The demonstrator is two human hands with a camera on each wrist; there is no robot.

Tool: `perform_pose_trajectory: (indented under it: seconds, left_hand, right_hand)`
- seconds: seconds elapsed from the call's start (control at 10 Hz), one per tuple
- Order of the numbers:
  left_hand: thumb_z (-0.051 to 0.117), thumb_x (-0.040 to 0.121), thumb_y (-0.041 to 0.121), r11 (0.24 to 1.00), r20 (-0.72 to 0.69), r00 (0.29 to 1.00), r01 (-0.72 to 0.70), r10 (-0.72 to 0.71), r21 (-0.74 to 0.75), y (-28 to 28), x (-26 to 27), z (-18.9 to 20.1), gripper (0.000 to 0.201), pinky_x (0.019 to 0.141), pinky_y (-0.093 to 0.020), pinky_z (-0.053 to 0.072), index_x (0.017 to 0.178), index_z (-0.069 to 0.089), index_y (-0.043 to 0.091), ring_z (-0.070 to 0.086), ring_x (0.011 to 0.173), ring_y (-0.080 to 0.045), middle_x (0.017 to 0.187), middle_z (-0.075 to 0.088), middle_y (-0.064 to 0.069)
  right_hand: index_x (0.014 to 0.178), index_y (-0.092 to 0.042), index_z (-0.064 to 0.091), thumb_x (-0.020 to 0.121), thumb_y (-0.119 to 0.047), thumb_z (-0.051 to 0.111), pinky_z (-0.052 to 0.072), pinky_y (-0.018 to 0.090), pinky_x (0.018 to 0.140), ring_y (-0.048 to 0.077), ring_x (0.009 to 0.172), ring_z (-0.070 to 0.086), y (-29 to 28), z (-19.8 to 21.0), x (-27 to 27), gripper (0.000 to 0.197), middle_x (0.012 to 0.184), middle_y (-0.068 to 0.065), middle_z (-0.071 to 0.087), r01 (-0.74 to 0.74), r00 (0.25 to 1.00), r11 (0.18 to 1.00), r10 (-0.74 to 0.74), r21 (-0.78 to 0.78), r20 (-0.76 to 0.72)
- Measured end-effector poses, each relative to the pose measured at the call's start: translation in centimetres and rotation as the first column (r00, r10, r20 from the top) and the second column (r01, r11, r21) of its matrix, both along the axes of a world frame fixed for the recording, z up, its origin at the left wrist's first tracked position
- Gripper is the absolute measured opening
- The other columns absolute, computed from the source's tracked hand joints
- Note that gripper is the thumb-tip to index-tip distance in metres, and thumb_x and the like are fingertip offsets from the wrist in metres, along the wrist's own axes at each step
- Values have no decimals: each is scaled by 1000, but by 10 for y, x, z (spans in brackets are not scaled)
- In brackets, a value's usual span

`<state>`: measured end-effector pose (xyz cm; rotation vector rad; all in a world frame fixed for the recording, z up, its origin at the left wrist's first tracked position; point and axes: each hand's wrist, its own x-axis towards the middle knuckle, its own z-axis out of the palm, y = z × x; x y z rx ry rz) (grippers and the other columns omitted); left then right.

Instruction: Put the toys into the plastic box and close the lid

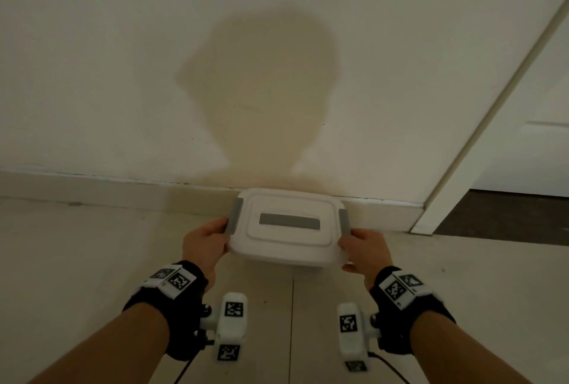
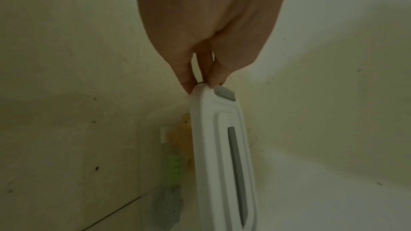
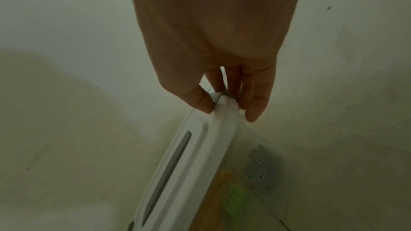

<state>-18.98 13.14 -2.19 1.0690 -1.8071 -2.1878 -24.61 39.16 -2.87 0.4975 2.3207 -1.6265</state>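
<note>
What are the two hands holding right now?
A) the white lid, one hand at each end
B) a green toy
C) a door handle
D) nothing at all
A: the left hand and the right hand each pinch one end of the white lid by its grey clips, holding it over the toys in the plastic box.

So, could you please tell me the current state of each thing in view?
White plastic lid with grey clips: held over the box, not visibly latched.
Translucent plastic box: on the floor, toys inside.
Green toy: in the box.
Left hand: gripping the lid's left end.
Right hand: gripping its right end.
</note>
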Motion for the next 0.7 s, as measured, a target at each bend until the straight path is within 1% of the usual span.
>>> perform_pose_trajectory:
  seconds: [0.1, 0.2, 0.3, 0.4, 0.5, 0.6, 0.7]
  left_hand:
    - [55, 90, -11, 1000, -29, 1000, -11, 11, 2, 2, -5, -6, 48, 96, -38, 49, 136, 54, -3, 59, 116, -34, 136, 59, -19]
    - [53, 92, -10, 1000, -48, 999, -21, 21, -13, 4, -10, -11, 47, 99, -38, 48, 138, 53, -2, 57, 122, -35, 138, 57, -18]
    - [53, 92, -9, 999, -49, 998, -35, 33, -36, 3, -15, -15, 45, 102, -41, 48, 136, 54, -2, 58, 120, -34, 137, 58, -18]
    - [53, 92, -8, 998, -44, 998, -48, 46, -36, 3, -17, -17, 45, 103, -41, 48, 136, 55, -2, 59, 116, -32, 137, 59, -18]
    - [53, 92, -8, 998, -36, 998, -44, 42, -45, 2, -20, -21, 45, 104, -42, 47, 136, 55, -1, 58, 119, -33, 138, 58, -18]
    - [52, 93, -7, 999, -31, 999, -26, 25, -31, 2, -18, -16, 45, 103, -42, 47, 138, 53, 0, 58, 113, -30, 140, 56, -17]
    - [52, 96, 0, 1000, -28, 1000, 4, -3, 31, 2, -14, -7, 47, 102, -41, 47, 143, 47, 2, 55, 120, -32, 142, 53, -16]
  right_hand:
    - [130, -4, 64, 90, -6, 61, 60, 41, 74, 32, 95, 65, 1, -3, -4, 40, 109, 16, 69, -6, 999, 1000, 6, -12, -43]
    - [134, -5, 62, 92, -8, 61, 60, 40, 74, 30, 97, 65, 1, -5, -8, 42, 112, 14, 68, -7, 998, 1000, 6, -13, -60]
    - [132, -8, 64, 93, -11, 60, 61, 42, 75, 29, 95, 65, 1, -8, -7, 39, 107, 12, 68, -2, 996, 1000, 2, -1, -94]
    - [130, -9, 65, 92, -12, 60, 61, 44, 76, 29, 94, 65, 1, -10, -8, 38, 103, 10, 69, 7, 994, 1000, -6, 5, -105]
    - [133, -9, 63, 92, -12, 61, 60, 40, 74, 29, 97, 65, 3, -12, -12, 41, 108, 11, 68, -4, 996, 1000, 2, -21, -90]
    - [138, -8, 59, 93, -14, 62, 58, 38, 70, 30, 101, 64, 3, -10, -14, 46, 116, 13, 67, -19, 998, 1000, 18, -15, -55]
    - [140, -7, 51, 91, -30, 68, 55, 34, 69, 27, 101, 62, 6, -5, -13, 57, 119, 12, 66, 23, 997, 997, -18, 68, -75]
